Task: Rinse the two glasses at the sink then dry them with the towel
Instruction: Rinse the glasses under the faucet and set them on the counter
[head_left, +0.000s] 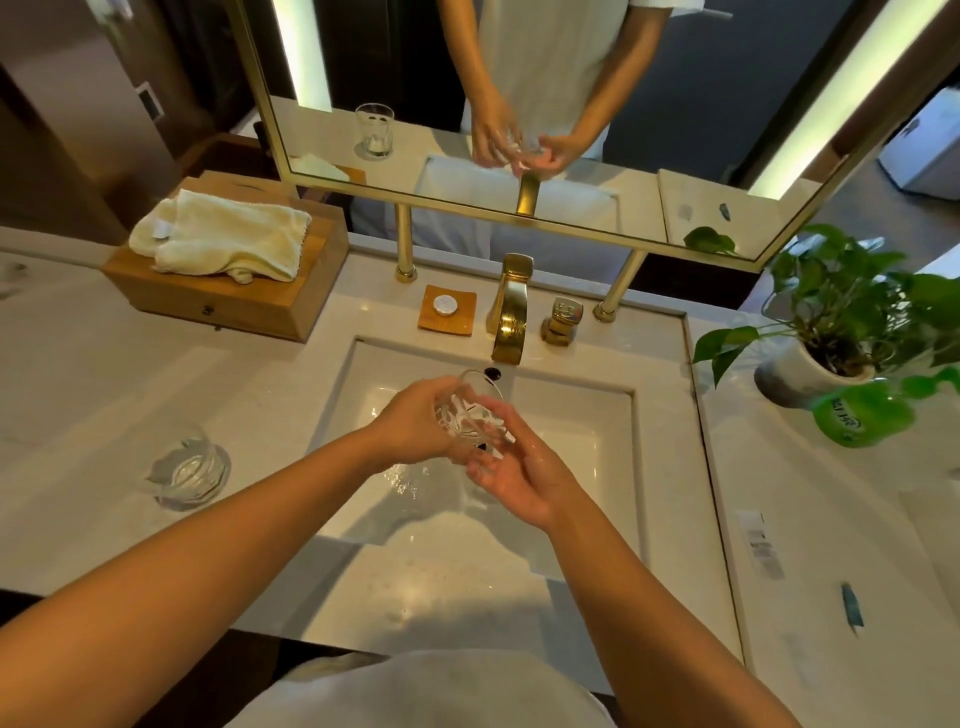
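One faceted glass (467, 415) over the white rectangular sink (571, 410), my left hand (415, 423) curled round it, my right hand (519, 480) touching it with loose fingers, second glass (187, 467) near the counter's (104, 389) left edge.

Two glasses (470, 415) (188, 467), one towel (223, 236), two hands (415, 423) (519, 480).

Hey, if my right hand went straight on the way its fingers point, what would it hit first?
The cut glass gripped by your left hand. Your right hand points up-left at it and seems to touch it, though depth is unclear.
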